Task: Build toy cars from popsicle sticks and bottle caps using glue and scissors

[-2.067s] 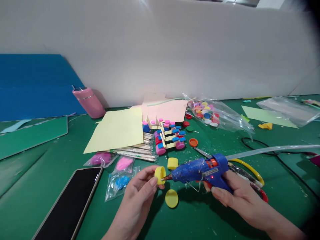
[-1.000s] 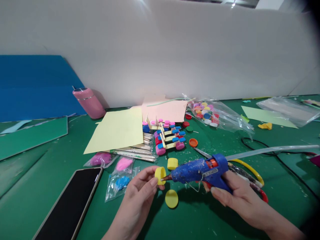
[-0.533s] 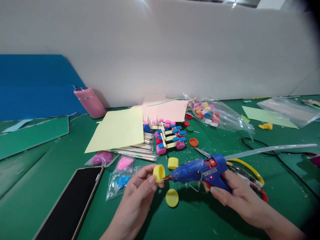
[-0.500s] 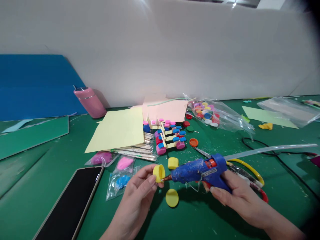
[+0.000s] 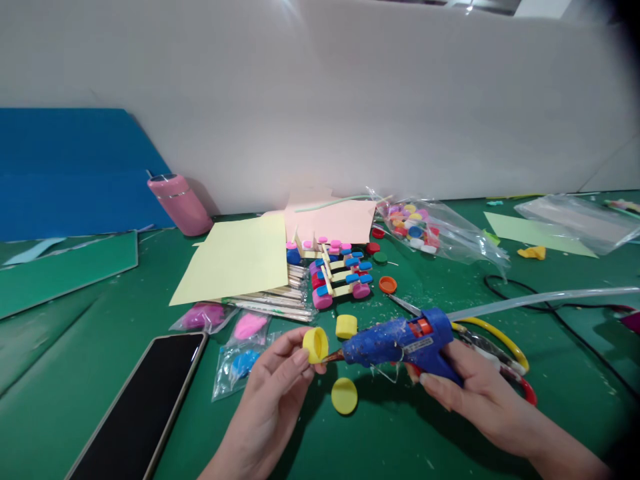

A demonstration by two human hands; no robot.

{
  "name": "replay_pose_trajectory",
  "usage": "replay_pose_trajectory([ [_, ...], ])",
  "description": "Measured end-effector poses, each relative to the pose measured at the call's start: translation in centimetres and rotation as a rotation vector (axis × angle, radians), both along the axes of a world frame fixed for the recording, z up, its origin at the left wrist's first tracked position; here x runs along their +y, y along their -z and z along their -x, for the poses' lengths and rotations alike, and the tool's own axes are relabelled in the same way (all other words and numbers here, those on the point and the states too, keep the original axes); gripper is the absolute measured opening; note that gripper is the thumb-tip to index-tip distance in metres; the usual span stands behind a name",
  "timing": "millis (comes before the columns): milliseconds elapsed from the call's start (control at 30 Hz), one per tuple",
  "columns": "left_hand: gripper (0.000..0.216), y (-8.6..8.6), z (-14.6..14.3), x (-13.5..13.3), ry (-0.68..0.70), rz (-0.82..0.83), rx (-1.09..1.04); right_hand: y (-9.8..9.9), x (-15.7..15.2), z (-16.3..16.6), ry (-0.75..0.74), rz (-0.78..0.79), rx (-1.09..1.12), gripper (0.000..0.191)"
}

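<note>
Between the fingertips of my left hand (image 5: 280, 383) is a yellow bottle cap (image 5: 315, 345), its open side turned toward the right. My right hand (image 5: 475, 390) grips a blue hot glue gun (image 5: 395, 343) by its handle, and a long clear glue stick (image 5: 540, 301) juts from its back. The brown nozzle (image 5: 334, 357) is at the cap's lower rim; whether it touches cannot be told. A second yellow cap (image 5: 346, 327) stands just behind the nozzle, and a flat yellow disc (image 5: 345, 396) lies in front of it.
Small stick-and-cap models (image 5: 342, 277) stand behind the hands. A phone (image 5: 143, 407), yellow paper (image 5: 237, 260) and wooden sticks (image 5: 280, 300) lie left. Pliers (image 5: 493, 347) and a black cable (image 5: 570, 327) lie right. A bag of caps (image 5: 415, 223) and pink bottle (image 5: 181, 205) are farther back.
The yellow cap in my left hand has shifted slightly left and up and turned a little. My right hand and the glue gun are almost unmoved.
</note>
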State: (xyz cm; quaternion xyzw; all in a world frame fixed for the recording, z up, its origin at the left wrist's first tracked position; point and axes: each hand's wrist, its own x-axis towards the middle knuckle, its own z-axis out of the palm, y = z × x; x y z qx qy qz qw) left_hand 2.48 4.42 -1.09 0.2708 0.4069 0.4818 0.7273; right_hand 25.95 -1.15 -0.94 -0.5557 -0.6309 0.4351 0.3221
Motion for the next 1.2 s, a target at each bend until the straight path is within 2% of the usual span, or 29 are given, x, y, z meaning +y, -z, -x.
replay_pose_trajectory([
  [867, 0.02, -0.43, 0.01, 0.05, -0.044, 0.011, -0.016, 0.01, 0.19, -0.06, 0.008, 0.024, -0.01, 0.019],
  [1200, 0.02, 0.1, 0.68, 0.1, 0.061, -0.004, -0.059, -0.05, 0.28, 0.08, 0.057, 0.049, 0.023, 0.021],
])
